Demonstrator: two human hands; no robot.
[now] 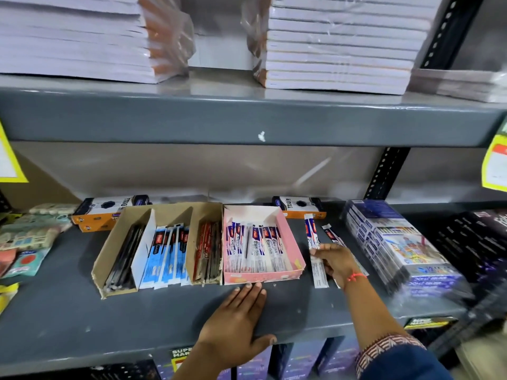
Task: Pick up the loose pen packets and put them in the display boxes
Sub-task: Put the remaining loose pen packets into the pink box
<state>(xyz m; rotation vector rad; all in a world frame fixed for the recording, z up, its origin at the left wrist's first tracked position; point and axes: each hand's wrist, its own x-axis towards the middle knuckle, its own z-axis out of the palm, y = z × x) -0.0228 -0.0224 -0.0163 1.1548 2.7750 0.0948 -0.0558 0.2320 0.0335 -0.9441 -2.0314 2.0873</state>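
Observation:
A pink display box (295, 252) on the grey shelf holds several white, blue and red pen packets (255, 249). Left of it, a brown cardboard box (108, 250) holds black, blue and red packets in its compartments. Two loose pen packets (311, 231) lie on the shelf right of the pink box. My right hand (336, 260) rests on top of them, fingertips touching one packet; whether it grips one is unclear. My left hand (237, 322) lies flat on the shelf just in front of the pink box, fingers apart, holding nothing.
A wrapped stack of blue colour-pencil packs (395, 242) sits right of the loose packets. Orange and black boxes (107, 211) stand behind the display boxes. Eraser packs (30, 234) lie at the far left. Notebook stacks (343, 42) fill the upper shelf (219, 119).

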